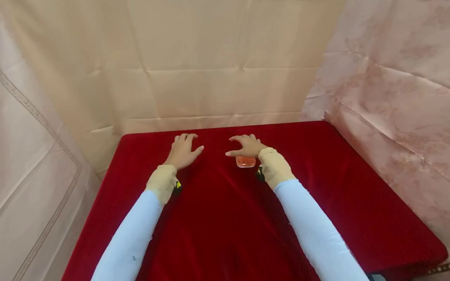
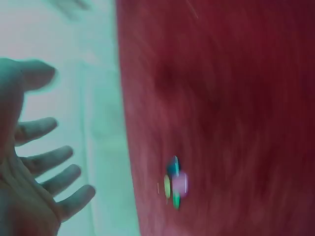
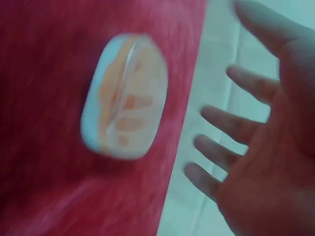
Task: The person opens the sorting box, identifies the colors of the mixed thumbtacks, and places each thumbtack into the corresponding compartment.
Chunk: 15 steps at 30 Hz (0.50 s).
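Both hands are held over the far part of a red cloth-covered table, with fingers spread and nothing in them. My left hand is on the left; in the left wrist view, several small coloured pieces, purple, green, yellow and teal, lie blurred on the cloth. My right hand is just above a small rounded box, overlapping its far edge in the head view. In the right wrist view the box shows a glossy orange top with a whitish side, apart from the relaxed fingers.
A beige curtain hangs behind the table's far edge. Pale pink patterned cloth hangs on the right, and whitish cloth on the left. A small dark device with yellow sits at the left wrist.
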Motion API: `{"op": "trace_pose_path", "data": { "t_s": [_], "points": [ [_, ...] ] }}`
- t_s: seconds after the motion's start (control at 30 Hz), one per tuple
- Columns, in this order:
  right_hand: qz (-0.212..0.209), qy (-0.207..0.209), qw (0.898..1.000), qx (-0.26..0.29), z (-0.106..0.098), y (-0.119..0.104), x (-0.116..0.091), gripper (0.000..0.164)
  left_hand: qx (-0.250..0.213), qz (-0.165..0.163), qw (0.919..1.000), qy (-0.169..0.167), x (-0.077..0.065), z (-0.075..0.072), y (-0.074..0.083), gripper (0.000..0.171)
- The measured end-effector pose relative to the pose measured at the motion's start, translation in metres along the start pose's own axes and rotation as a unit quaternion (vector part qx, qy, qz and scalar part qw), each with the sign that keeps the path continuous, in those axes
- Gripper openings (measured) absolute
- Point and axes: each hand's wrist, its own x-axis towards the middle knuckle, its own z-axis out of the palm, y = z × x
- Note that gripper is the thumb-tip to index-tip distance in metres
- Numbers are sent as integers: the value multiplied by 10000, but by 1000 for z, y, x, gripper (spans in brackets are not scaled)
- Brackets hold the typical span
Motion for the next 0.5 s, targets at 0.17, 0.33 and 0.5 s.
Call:
{"op": "trace_pose_path", "data": {
  "t_s": [0.17, 0.33, 0.5],
  "points": [
    [-384, -366, 9985, 155, 11, 25, -30, 88, -1376, -28, 9897, -398, -31, -1, 14, 42],
    [-552, -80, 9980, 300, 19, 34, -43, 84, -1668, 61, 9832, -734, -51, -4, 33, 36],
    [-668, 362, 9965, 351, 23, 33, -44, 70, -1589, 313, 9808, -1084, -59, 2, 42, 24]
  ]
}}
